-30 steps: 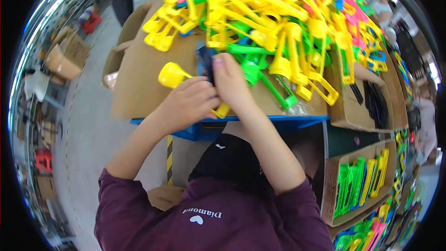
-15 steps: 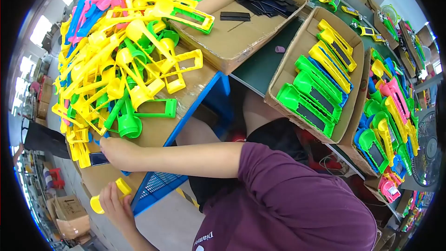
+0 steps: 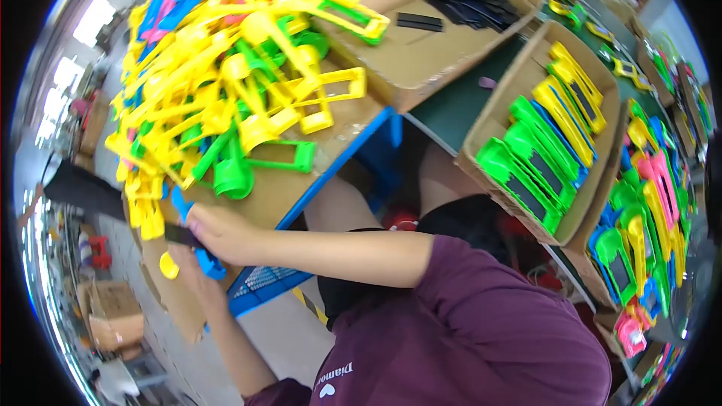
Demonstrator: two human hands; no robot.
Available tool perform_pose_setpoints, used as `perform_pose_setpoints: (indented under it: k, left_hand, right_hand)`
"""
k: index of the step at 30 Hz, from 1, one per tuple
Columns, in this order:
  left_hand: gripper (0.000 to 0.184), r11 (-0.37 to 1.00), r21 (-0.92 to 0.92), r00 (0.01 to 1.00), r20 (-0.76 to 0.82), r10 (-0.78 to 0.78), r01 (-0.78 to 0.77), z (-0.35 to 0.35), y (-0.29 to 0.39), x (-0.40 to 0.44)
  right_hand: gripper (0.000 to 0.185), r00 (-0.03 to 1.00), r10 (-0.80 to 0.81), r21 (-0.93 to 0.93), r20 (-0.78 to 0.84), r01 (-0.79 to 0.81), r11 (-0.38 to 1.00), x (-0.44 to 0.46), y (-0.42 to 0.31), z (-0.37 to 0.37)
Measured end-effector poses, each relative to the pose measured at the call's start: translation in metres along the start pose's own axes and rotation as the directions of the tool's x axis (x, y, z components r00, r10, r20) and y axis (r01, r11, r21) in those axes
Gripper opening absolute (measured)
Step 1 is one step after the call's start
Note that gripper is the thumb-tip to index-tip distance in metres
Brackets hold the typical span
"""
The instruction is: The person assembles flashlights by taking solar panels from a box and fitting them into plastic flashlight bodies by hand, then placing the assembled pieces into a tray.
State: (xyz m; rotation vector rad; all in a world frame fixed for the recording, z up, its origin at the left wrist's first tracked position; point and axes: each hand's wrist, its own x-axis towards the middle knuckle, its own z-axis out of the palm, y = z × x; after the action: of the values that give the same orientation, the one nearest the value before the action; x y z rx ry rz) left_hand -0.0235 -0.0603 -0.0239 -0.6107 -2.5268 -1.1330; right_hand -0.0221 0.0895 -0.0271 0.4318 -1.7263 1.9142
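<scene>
My right hand [image 3: 220, 231] is closed around a blue plastic piece [image 3: 210, 262], whose other end sticks out above the fingers. A dark flat panel [image 3: 183, 236] lies across it, between my two hands. My left hand [image 3: 192, 262] is just below and touches or nearly touches the panel. A yellow rounded plastic part [image 3: 169, 265] shows at my left fingers, mostly hidden by them. Motion blur hides how the blue piece and panel fit together. Close above the hands, the pile of yellow plastic frames [image 3: 226, 90] reaches the table edge, with a green frame [image 3: 235, 177] at its front.
A cardboard tray [image 3: 391, 68] holds loose black panels [image 3: 470, 4]. Right of it, another cardboard box [image 3: 481, 131] has green, yellow and blue frames with dark panels in rows. Beyond lies a box of mixed coloured pieces [image 3: 639, 203]. A blue basket [image 3: 263, 286] stands under the table edge.
My hands have come together around the blue piece and dark panel. The yellow part, held in full view before, is now largely covered. The camera view has shifted, moving the scene rightward.
</scene>
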Motion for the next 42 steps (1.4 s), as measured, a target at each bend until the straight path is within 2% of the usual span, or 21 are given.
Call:
perform_pose_setpoints:
  k: [2,4,6,8,10,11,13,16,18,19,20,22,24,25,26,29,33,34,36,40,42]
  left_hand:
    - [0.062,0.950,-0.312,0.982,-0.169,-0.082,0.025,0.019,0.060,-0.001]
    - [0.069,0.928,-0.367,0.928,-0.318,-0.196,0.069,0.041,0.109,-0.012]
    - [0.066,0.674,-0.723,0.929,-0.129,-0.348,0.152,0.053,0.140,-0.028]
    - [0.043,0.218,-0.926,0.900,0.210,-0.382,0.308,0.072,0.133,-0.043]
    - [0.034,-0.048,-0.915,0.795,0.373,-0.478,0.400,0.088,0.152,-0.036]
    - [0.020,0.122,-0.872,0.797,0.365,-0.482,0.474,0.086,0.160,-0.035]
    - [0.012,0.115,-0.886,0.827,0.363,-0.429,0.449,0.089,0.165,-0.034]
    - [0.010,0.202,-0.900,0.879,0.292,-0.378,0.386,0.098,0.173,-0.034]
    - [0.013,0.235,-0.915,0.921,0.255,-0.295,0.328,0.107,0.170,-0.039]
    - [0.022,0.324,-0.906,0.948,0.196,-0.249,0.272,0.113,0.172,-0.043]
    - [0.023,0.398,-0.892,0.966,0.135,-0.219,0.215,0.115,0.177,-0.045]
    - [0.026,0.532,-0.842,0.989,0.016,-0.145,0.092,0.116,0.186,-0.048]
    - [0.030,0.557,-0.830,0.995,-0.027,-0.094,0.030,0.117,0.182,-0.048]
    - [0.030,0.553,-0.833,0.997,-0.043,-0.058,-0.003,0.117,0.177,-0.046]
    - [0.031,0.548,-0.836,0.998,-0.058,-0.023,-0.036,0.118,0.174,-0.045]
    - [0.031,0.576,-0.816,0.995,-0.014,-0.103,0.048,0.117,0.176,-0.043]
    - [0.030,0.479,-0.860,0.971,0.068,-0.229,0.174,0.113,0.191,-0.042]
    - [0.031,0.463,-0.863,0.960,0.079,-0.270,0.201,0.112,0.193,-0.043]
    - [0.033,0.423,-0.892,0.982,0.096,-0.164,0.158,0.112,0.187,-0.045]
    - [0.035,0.397,-0.912,0.995,0.096,-0.041,0.104,0.110,0.184,-0.052]
    - [0.035,0.423,-0.902,0.996,0.082,-0.017,0.081,0.111,0.184,-0.053]
  right_hand:
    - [0.019,0.939,0.272,0.351,0.209,-0.331,0.876,-0.001,-0.063,-0.037]
    - [0.021,0.957,0.188,0.395,0.220,-0.264,0.880,-0.011,-0.080,-0.056]
    - [0.022,0.955,0.242,0.491,0.170,-0.295,0.819,-0.026,-0.098,-0.072]
    - [0.019,0.957,0.256,0.288,0.137,-0.286,0.914,-0.037,-0.101,-0.092]
    - [0.019,0.976,0.217,0.012,-0.003,-0.217,0.976,-0.046,-0.093,-0.108]
    - [0.020,0.968,0.224,-0.089,-0.113,-0.234,0.968,-0.053,-0.081,-0.117]
    - [0.021,0.928,0.234,-0.189,-0.290,-0.296,0.936,-0.061,-0.076,-0.130]
    - [0.024,0.852,0.457,0.063,-0.254,-0.457,0.887,-0.067,-0.093,-0.139]
    - [0.024,0.905,0.342,-0.124,-0.252,-0.381,0.916,-0.077,-0.095,-0.141]
    - [0.024,0.928,0.284,-0.218,-0.242,-0.337,0.916,-0.080,-0.096,-0.142]
    - [0.022,0.976,0.121,-0.348,-0.184,-0.179,0.920,-0.081,-0.101,-0.142]
    - [0.017,0.968,0.229,-0.338,-0.108,-0.252,0.907,-0.082,-0.122,-0.146]
    - [0.014,0.987,0.150,-0.525,-0.048,-0.153,0.837,-0.084,-0.133,-0.161]
    - [0.013,0.995,0.097,-0.503,-0.021,-0.095,0.859,-0.083,-0.138,-0.167]
    - [0.014,0.996,-0.079,-0.542,0.029,0.082,0.836,-0.082,-0.140,-0.171]
    - [0.018,0.864,-0.458,-0.687,0.206,0.462,0.561,-0.087,-0.144,-0.182]
    - [0.019,0.800,-0.573,-0.692,0.178,0.516,0.505,-0.095,-0.143,-0.181]
    - [0.021,0.801,-0.571,-0.686,0.178,0.517,0.512,-0.096,-0.143,-0.181]
    - [0.025,0.802,-0.570,-0.671,0.180,0.524,0.525,-0.097,-0.142,-0.179]
    - [0.026,0.943,-0.316,-0.454,-0.102,0.239,0.859,-0.109,-0.147,-0.166]
    - [0.021,0.977,-0.196,-0.467,-0.080,0.137,0.874,-0.108,-0.148,-0.162]
